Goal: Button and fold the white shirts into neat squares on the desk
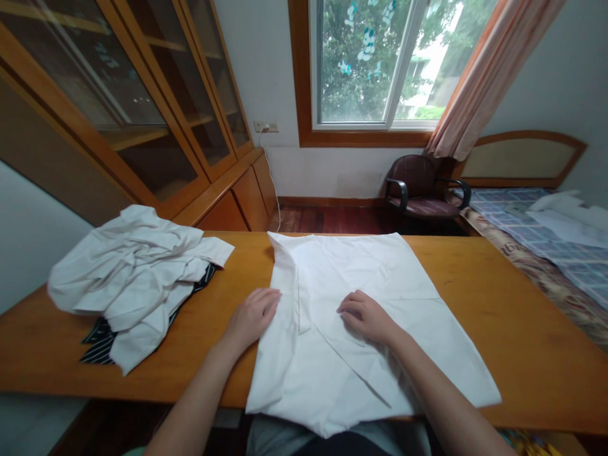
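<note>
Lying on the counter [475, 272], white cloth [323, 304] spreads under the right grip [368, 316], its left border at the fingertips of the left grip [254, 313]. Left grip: fingers together, bent; can't tell if it pinches the border or only rests there. Right grip: fingers curled on the cloth; can't tell whether any fabric is caught.

Risks, as judged: the folded band [304, 304] between the grips looks loose, so an uneven pull from either side could skew or bunch it. The diagonal open edge [354, 367], nearer the person than the right grip, gapes a little; a dragging forearm could catch it and turn it back. Nearest the person, below both grips, cloth hangs past the counter edge; its weight, or a brush from the lap, could draw the layers off line. The far left corner, beyond the left grip, stands lifted and could flop over. Left of the left grip, a crumpled white heap [137, 259] lies over black striped fabric [102, 354]; a wide leftward sweep could snag it.
</note>
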`<state>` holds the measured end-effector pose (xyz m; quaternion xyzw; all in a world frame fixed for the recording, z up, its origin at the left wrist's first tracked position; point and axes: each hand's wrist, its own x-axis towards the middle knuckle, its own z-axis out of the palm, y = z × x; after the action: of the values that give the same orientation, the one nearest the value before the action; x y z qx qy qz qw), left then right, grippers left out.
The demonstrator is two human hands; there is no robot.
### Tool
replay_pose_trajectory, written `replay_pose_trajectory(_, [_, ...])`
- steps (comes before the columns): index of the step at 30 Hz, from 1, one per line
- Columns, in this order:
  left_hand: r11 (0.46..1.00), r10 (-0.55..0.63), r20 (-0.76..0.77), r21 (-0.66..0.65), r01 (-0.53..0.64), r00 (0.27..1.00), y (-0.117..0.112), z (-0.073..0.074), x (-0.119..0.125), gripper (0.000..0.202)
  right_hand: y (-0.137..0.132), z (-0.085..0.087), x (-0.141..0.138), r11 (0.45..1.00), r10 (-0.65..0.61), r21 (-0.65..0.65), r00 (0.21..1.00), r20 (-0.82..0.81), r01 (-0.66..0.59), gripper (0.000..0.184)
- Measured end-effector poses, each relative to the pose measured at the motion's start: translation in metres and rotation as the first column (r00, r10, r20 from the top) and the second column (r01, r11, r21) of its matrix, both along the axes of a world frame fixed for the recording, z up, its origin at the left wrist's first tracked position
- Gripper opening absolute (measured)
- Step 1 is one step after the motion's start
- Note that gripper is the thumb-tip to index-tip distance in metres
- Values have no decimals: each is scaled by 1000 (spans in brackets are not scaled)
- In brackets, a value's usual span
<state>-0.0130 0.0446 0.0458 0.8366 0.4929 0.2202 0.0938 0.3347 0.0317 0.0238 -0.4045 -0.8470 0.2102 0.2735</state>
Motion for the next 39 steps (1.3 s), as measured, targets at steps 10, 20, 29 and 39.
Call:
replay_pose_trajectory(10, [983,182,2,-39,-181,983,139,-38,8,60,-5,-4,-1,1000,2,25,999,-45,-1,23])
replay_pose_trajectory(20, [949,288,88,-159,-272,954,207,-42,13,49,-5,-2,-2,999,-1,35,1000,-3,1,26])
replay_pose_trajectory(29, [899,421,200,-223,-377,885,237,-37,17,45,-7,-1,-3,1000,-16,7,999,36,15,29])
replay_pose_trajectory(39, [903,428,327,-113,-415,842,242,-31,26,30,-6,4,-3,999,29,-48,997,65,-26,33])
